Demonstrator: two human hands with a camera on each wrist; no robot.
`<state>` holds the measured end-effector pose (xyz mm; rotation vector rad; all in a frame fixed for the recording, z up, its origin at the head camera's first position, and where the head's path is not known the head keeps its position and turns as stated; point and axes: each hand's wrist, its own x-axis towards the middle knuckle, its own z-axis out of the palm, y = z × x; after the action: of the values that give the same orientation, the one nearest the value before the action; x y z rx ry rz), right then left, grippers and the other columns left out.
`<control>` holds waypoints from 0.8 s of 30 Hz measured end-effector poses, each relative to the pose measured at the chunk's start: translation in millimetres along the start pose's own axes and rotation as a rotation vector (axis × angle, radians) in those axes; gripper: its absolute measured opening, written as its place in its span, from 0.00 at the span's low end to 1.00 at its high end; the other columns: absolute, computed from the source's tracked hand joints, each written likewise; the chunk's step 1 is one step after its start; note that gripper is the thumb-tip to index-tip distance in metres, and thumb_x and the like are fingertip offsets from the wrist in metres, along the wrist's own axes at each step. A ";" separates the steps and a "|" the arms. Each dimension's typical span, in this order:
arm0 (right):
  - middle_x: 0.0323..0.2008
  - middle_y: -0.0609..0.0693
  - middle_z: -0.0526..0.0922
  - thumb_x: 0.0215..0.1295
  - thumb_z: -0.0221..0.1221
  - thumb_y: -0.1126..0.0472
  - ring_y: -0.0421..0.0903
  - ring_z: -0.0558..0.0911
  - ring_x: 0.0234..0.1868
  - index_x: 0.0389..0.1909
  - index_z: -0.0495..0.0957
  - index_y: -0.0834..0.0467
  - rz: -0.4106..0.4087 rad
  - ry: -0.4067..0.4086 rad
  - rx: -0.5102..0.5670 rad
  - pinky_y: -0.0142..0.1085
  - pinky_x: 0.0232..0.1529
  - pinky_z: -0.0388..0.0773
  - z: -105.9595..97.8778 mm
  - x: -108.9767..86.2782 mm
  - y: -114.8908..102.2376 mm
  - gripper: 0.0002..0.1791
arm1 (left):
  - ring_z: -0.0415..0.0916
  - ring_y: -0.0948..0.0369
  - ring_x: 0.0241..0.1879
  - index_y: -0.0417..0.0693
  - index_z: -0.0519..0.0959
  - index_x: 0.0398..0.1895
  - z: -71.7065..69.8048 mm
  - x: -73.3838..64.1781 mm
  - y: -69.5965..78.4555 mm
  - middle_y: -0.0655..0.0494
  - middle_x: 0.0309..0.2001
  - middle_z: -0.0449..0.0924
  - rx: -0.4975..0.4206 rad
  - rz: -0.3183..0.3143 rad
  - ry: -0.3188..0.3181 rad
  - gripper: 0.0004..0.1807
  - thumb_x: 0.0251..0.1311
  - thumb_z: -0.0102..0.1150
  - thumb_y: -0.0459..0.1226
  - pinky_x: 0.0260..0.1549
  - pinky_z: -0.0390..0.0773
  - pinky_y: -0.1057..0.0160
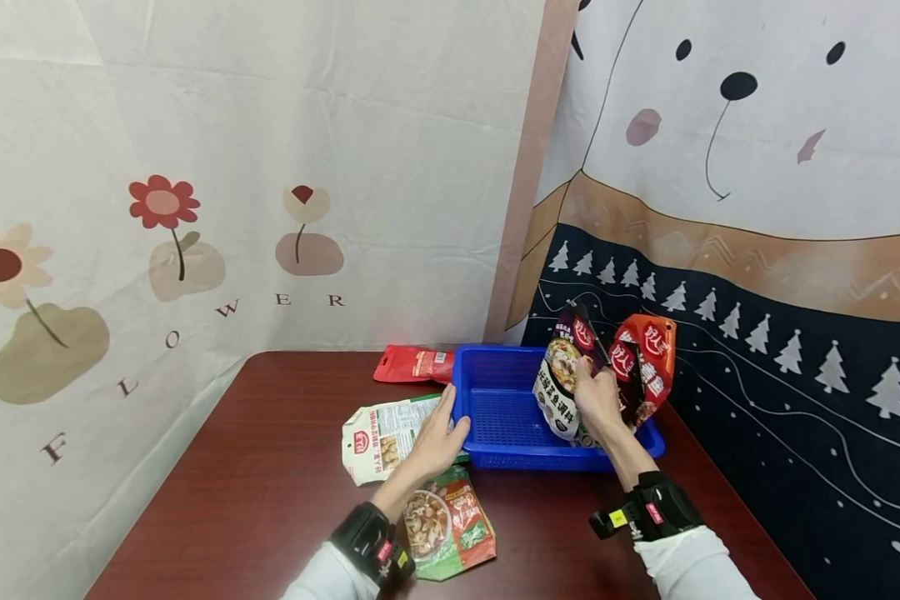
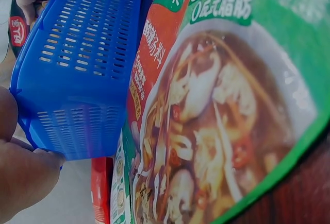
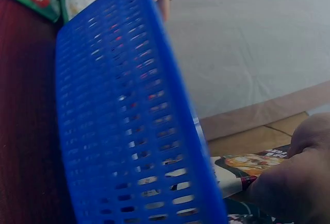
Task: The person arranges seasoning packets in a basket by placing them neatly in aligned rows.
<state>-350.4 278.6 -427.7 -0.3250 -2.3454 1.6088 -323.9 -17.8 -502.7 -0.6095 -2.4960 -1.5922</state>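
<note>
My left hand [image 1: 437,437] holds the left rim of a blue plastic basket [image 1: 495,460], thumb at its near corner. At the basket's right end my right hand [image 1: 598,396] grips a black and white food pouch [image 1: 557,392], thumb pressed on its front. That pouch leans upright inside the basket. Behind the right hand stand a red-orange pouch [image 1: 656,354] and a darker red pouch [image 1: 624,367], partly covered. In the right wrist view the basket's wall [image 3: 118,116] hides most of the contents.
A green and orange soup pouch [image 1: 453,525] lies in front of the basket, near the left wrist. To the basket's left are a white pouch [image 1: 378,437] and a red packet [image 1: 412,364]. Printed cloths hang behind the brown table [image 1: 255,500] and along its right side.
</note>
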 end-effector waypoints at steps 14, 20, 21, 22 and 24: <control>0.64 0.74 0.80 0.90 0.43 0.38 0.64 0.77 0.70 0.67 0.78 0.69 -0.044 -0.011 -0.117 0.62 0.75 0.72 8.4 44.0 63.1 0.38 | 0.47 0.38 0.92 0.32 0.50 0.91 0.7 0.3 2.2 0.38 0.93 0.46 0.012 -0.049 -0.019 0.40 0.85 0.49 0.40 0.90 0.54 0.34; 0.66 0.73 0.78 0.90 0.44 0.39 0.62 0.75 0.72 0.66 0.77 0.70 -0.024 -0.087 -0.110 0.60 0.77 0.72 6.2 38.3 61.5 0.37 | 0.47 0.37 0.92 0.33 0.50 0.92 0.5 -0.4 3.1 0.38 0.93 0.46 -0.002 -0.052 -0.019 0.41 0.85 0.49 0.41 0.90 0.53 0.33; 0.63 0.72 0.79 0.90 0.44 0.39 0.62 0.75 0.71 0.64 0.78 0.69 -0.016 -0.092 -0.101 0.59 0.75 0.73 5.4 38.4 62.6 0.35 | 0.47 0.37 0.92 0.33 0.50 0.92 0.4 -0.3 3.2 0.38 0.93 0.46 -0.002 -0.052 -0.019 0.41 0.85 0.49 0.41 0.90 0.53 0.33; 0.58 0.71 0.80 0.90 0.44 0.40 0.61 0.77 0.67 0.59 0.79 0.69 -0.009 -0.094 -0.085 0.56 0.71 0.74 4.3 38.4 63.2 0.34 | 0.47 0.37 0.92 0.33 0.50 0.92 0.3 -0.6 3.4 0.38 0.93 0.46 0.000 -0.054 -0.020 0.41 0.85 0.49 0.41 0.90 0.53 0.33; 0.50 0.66 0.80 0.90 0.45 0.41 0.59 0.78 0.61 0.56 0.80 0.68 0.008 -0.085 -0.073 0.50 0.66 0.76 2.0 32.9 59.9 0.32 | 0.47 0.37 0.92 0.33 0.50 0.92 0.1 -0.9 3.6 0.39 0.94 0.46 0.006 -0.058 -0.020 0.41 0.86 0.49 0.41 0.90 0.53 0.34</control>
<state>-380.2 309.3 -481.0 -0.2867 -2.4737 1.5728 -321.6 -16.7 -500.0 -0.5596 -2.5542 -1.6052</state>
